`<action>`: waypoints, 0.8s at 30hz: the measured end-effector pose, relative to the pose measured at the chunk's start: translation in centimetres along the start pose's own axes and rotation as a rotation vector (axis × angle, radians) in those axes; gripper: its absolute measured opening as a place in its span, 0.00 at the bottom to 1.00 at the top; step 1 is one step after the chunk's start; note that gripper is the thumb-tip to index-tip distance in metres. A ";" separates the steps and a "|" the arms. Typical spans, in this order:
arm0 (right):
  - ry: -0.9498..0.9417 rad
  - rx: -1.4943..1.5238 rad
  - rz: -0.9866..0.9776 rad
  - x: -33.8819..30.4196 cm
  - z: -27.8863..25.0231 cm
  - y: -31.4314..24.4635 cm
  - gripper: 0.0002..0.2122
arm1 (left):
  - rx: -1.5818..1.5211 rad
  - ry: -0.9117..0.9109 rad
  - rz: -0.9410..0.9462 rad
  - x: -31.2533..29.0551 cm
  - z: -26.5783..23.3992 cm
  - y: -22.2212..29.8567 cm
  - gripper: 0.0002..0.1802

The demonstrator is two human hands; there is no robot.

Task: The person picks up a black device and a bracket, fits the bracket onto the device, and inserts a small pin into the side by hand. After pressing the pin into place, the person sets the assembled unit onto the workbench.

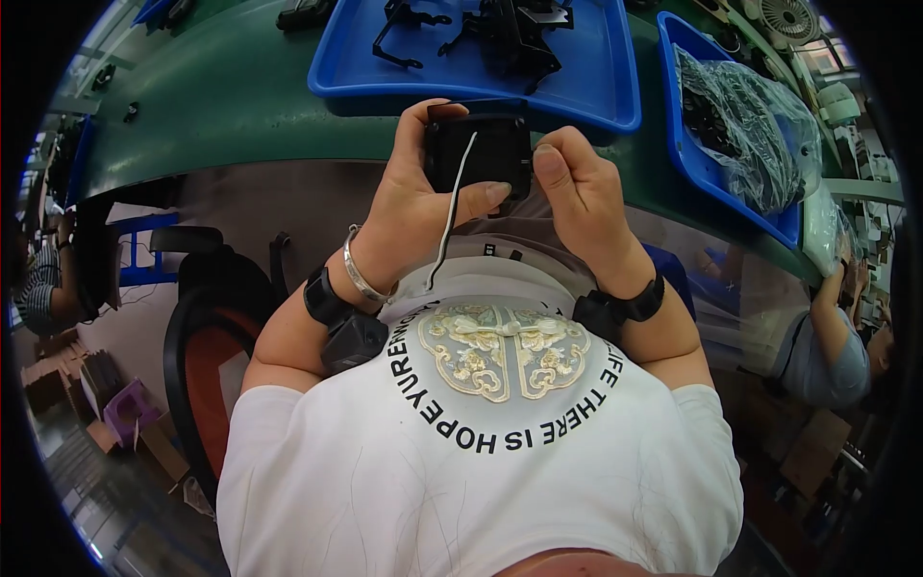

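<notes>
My left hand (409,197) is closed around a black, box-shaped device (490,154) with rounded corners, its thumb lying across the lower part of the face. A thin white cord (452,213) runs down over the device toward my shirt; I cannot make out what it is fixed to. At the device's right edge is my right hand (588,188), thumb and curled fingers pinched together. Whatever lies between those fingertips is too small or hidden to name. Just beyond the device, a blue tray (615,101) holds several black bracket-like parts (519,34).
The green table (231,106) stretches left and right. On the right stands another blue tray (678,125) with black parts under clear plastic wrap (760,144). An office chair (197,327) is at my left. People sit at both sides, and a fan (788,17) is at far right.
</notes>
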State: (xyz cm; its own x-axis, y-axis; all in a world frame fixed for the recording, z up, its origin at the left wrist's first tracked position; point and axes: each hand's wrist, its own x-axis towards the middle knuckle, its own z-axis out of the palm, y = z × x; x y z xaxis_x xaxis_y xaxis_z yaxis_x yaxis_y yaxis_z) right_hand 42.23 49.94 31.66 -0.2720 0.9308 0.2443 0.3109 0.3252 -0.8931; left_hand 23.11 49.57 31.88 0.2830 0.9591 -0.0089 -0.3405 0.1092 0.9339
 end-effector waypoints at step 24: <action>0.105 0.378 0.115 0.0 1.6 -0.4 0.10 | -0.042 0.004 0.105 -0.6 0.7 -0.8 0.39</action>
State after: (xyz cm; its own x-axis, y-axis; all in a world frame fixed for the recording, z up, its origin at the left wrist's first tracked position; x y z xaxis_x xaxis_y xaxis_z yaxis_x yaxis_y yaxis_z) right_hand 40.69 49.54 31.42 -0.1548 0.9758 0.1546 -0.0279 0.1521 -0.9880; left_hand 23.85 48.67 31.37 0.2405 0.9668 0.0864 -0.4057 0.0192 0.9138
